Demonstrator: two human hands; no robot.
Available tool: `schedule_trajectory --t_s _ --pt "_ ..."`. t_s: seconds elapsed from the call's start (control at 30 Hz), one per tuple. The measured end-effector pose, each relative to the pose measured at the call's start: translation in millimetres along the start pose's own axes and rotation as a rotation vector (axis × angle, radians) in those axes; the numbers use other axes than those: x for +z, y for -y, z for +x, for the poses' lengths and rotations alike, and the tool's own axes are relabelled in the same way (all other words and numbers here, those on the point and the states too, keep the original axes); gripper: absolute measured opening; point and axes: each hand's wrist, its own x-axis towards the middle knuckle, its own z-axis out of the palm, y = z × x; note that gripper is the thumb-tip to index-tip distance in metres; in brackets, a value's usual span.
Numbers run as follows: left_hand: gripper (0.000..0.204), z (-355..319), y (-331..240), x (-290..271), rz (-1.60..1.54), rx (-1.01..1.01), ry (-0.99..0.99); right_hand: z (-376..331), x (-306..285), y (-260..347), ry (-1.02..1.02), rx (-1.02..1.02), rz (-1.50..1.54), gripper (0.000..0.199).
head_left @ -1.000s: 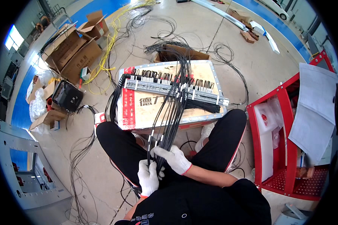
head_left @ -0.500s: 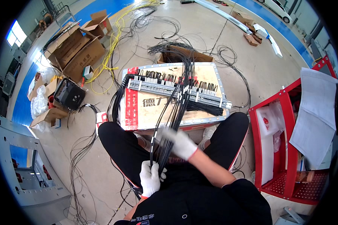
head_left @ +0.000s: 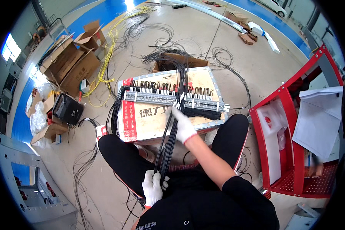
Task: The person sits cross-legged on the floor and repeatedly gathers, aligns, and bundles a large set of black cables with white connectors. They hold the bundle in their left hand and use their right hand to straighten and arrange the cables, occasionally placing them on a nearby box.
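Note:
A bundle of black wires [head_left: 168, 147] runs from the terminal block rail [head_left: 151, 97] down toward my lap. My left hand [head_left: 153, 188], in a white glove, is closed round the bundle's lower part. Farther up, my right hand [head_left: 183, 126], gloved too, has its fingers closed on the wires just below the rail, by their white marker sleeves. The grey rail lies across a wooden crate [head_left: 145, 130] with a metal-edged lid. Short looped black wires [head_left: 147, 84] stand along its far side. Cut black wire ends [head_left: 203, 113] stick out under its right part.
Behind the crate, an open cardboard box [head_left: 203, 63] holds tangled black wire. Larger cartons [head_left: 78, 73] and yellow cable [head_left: 109, 57] lie at far left. A red metal rack [head_left: 295, 145] with hanging papers [head_left: 320, 119] stands right; a grey cabinet frame [head_left: 42, 203] stands left.
My right hand has moved up along the wires from near my lap to just below the rail. The left hand keeps its hold. The whole view has shifted slightly.

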Motion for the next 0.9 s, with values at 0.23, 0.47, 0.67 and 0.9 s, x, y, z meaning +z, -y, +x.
schedule_trajectory --t_s 0.23,0.47,0.67,0.9 --pt "0.013 0.6 -16.3 -16.6 0.044 0.026 0.106 32.9 18.5 17.7 0.217 0.002 0.262 0.024" --pt "0.025 -37.4 6.0 -143.2 0.292 -0.169 0.34 -31.7 116.9 47.2 0.881 -0.128 0.028 0.043" --pt "0.008 -69.8 82.9 -235.1 0.31 0.114 -0.526 -74.3 117.5 -0.7 1.013 0.147 0.299 0.059" --pt "0.024 -87.7 -12.1 -203.6 0.113 -0.239 -0.383 -107.2 60.8 -131.5 0.835 0.61 0.157 0.066"
